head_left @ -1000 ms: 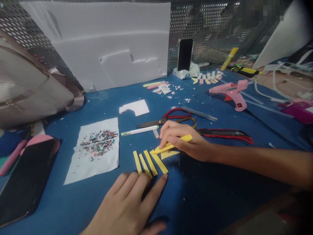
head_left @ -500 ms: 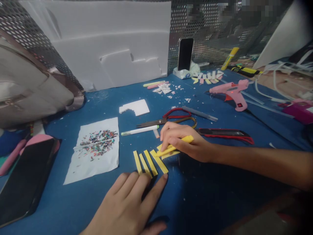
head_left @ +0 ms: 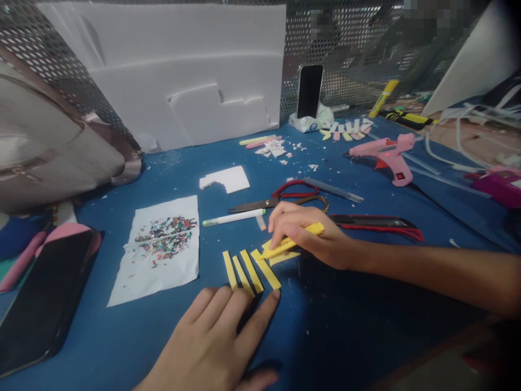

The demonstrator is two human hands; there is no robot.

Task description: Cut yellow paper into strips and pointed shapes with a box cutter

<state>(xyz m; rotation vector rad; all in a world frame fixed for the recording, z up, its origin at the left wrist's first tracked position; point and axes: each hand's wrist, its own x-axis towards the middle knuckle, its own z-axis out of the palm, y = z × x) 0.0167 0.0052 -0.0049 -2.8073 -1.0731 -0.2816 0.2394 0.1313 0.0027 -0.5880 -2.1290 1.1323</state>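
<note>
My right hand [head_left: 317, 239] is closed round a yellow marker [head_left: 299, 239], held slanting with its tip down on the top end of a yellow strip [head_left: 268, 273]. At that strip's lower end, the index fingertip of my left hand [head_left: 215, 331] presses on it. The left hand lies palm down with its fingers apart, the others resting by the lower ends of several yellow strips [head_left: 251, 271] set side by side. Under the marker and right hand, further yellow pieces [head_left: 285, 258] are partly covered.
Beyond my right hand are scissors [head_left: 254, 205], a white pen [head_left: 234, 217] and a red-and-black cutter [head_left: 378, 222]. A pink glue gun [head_left: 386, 152] lies to the right. Left are paper [head_left: 179, 277] with shiny flakes and a dark phone [head_left: 49, 293]. Another phone [head_left: 310, 91] stands behind.
The view has shifted very slightly. Both hands, the marker and the strips keep nearly the same places.
</note>
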